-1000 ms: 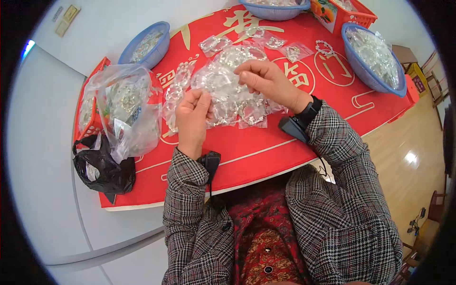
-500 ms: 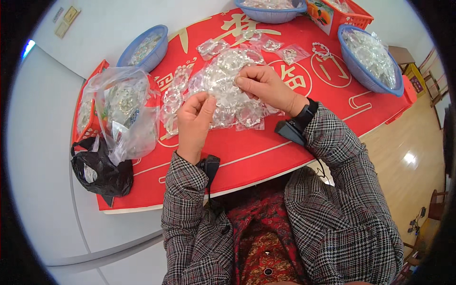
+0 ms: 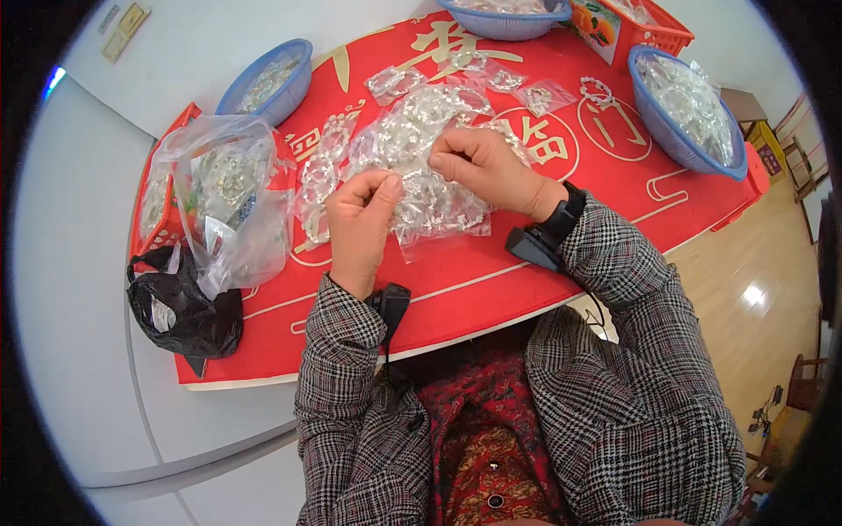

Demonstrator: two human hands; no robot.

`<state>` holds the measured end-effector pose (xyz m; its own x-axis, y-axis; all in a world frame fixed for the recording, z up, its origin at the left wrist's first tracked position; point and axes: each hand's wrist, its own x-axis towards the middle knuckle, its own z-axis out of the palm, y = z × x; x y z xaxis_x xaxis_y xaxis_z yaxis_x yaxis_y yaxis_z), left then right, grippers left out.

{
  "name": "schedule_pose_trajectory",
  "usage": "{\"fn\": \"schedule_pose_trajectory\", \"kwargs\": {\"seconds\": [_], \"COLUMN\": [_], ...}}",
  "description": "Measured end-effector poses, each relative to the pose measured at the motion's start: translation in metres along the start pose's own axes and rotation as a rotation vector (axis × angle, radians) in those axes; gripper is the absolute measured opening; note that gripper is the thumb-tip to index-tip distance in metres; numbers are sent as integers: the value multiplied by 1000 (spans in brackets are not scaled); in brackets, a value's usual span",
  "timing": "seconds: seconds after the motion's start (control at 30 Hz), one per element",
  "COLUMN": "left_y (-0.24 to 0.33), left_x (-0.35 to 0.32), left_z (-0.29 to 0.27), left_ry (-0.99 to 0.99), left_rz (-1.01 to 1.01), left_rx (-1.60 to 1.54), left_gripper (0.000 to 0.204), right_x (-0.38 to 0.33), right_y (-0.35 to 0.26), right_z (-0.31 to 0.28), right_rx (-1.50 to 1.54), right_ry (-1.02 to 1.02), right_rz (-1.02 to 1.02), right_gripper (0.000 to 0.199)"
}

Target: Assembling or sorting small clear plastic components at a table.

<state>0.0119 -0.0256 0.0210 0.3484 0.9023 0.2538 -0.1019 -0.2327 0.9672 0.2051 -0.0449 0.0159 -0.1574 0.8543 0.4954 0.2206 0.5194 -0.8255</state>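
Note:
My left hand (image 3: 361, 223) is closed in a pinch, thumb against fingertips. Close beside it, my right hand (image 3: 491, 171) pinches too, its fingers curled. A small clear plastic bag (image 3: 438, 230) with pale beaded jewellery inside appears stretched between the two pinches, its lower edge hanging over the red cloth. Glare makes its outline hard to separate from the pile (image 3: 412, 123) of similar clear bags behind it. A loose bracelet of pale beads (image 3: 596, 91) lies at the far right of the cloth.
A red patterned cloth (image 3: 491, 276) covers the table. Blue baskets (image 3: 279, 105) of bagged jewellery stand at the back and right (image 3: 693, 162). On the left are a large clear bag (image 3: 263, 250), a black plastic bag (image 3: 197, 320) and a red basket (image 3: 149, 237). Another red basket (image 3: 662, 39) stands far right.
My hands have drawn slightly closer together, the right shifting a little left and down. The clear bag's lower edge now shows further down over the cloth.

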Motion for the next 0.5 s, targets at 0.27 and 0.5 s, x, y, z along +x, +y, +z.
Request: {"fn": "schedule_pose_trajectory", "kwargs": {"seconds": [0.27,0.5], "left_y": [-3,-4], "left_x": [-1,0], "left_z": [-3,-3], "left_ry": [70,184], "left_rz": [35,107], "left_rx": [-33,-85], "left_gripper": [13,13], "right_x": [1,-2], "right_y": [-16,-14], "right_z": [-4,-5], "right_rx": [105,134], "right_ry": [5,-254], "right_rz": [254,294], "right_gripper": [16,18]}}
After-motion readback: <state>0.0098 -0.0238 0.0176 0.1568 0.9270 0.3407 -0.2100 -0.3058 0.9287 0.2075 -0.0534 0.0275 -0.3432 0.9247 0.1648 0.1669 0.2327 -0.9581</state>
